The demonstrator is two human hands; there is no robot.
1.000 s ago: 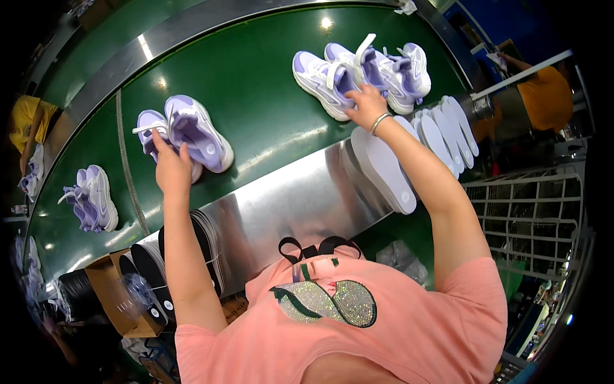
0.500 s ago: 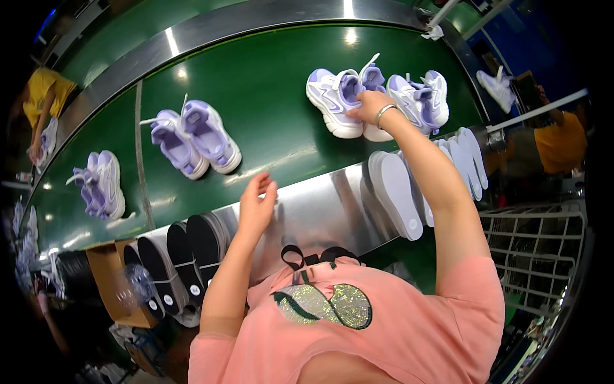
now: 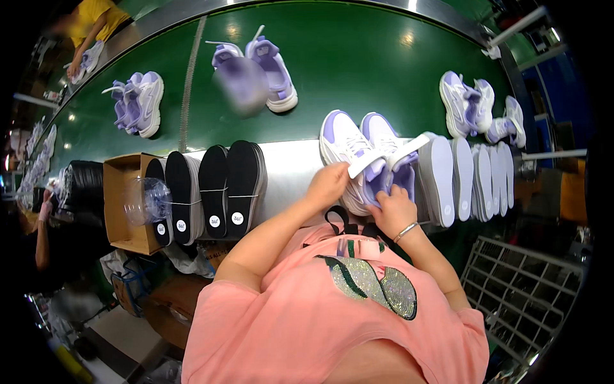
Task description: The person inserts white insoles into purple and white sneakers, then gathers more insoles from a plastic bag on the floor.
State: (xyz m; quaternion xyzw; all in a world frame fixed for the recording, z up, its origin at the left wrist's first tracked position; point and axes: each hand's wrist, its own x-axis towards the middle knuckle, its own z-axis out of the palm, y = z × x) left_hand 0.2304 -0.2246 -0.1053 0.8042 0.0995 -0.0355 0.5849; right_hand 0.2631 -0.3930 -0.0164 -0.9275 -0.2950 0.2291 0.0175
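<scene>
Both hands work at a pair of lilac-and-white sneakers [image 3: 361,150] that sits on the steel desk [image 3: 288,169] at the near edge of the green conveyor belt [image 3: 358,70], toes pointing away from the person. The left hand [image 3: 327,184] rests on the heel of the left shoe, its fingers curled and pinching a white insole [image 3: 389,155] that slants up across both shoes. The right hand [image 3: 394,210] grips the heel of the right shoe, fingers closed around its back edge, with a thin bracelet [image 3: 405,231] on the wrist. Just right of the pair, a row of white insoles [image 3: 470,176] stands on edge, touching one another. To the left on the desk, bundles of black insoles [image 3: 214,185] stand upright, the outermost ones inside an open cardboard box [image 3: 121,205] together with a crumpled clear plastic bag [image 3: 146,200]. Further along the belt lie three more pairs of the same sneakers: one blurred pair [image 3: 252,70] near the middle, one [image 3: 137,102] to the left, one [image 3: 480,105] to the right. At the far left edge another person in a yellow top [image 3: 96,16] holds a shoe.
</scene>
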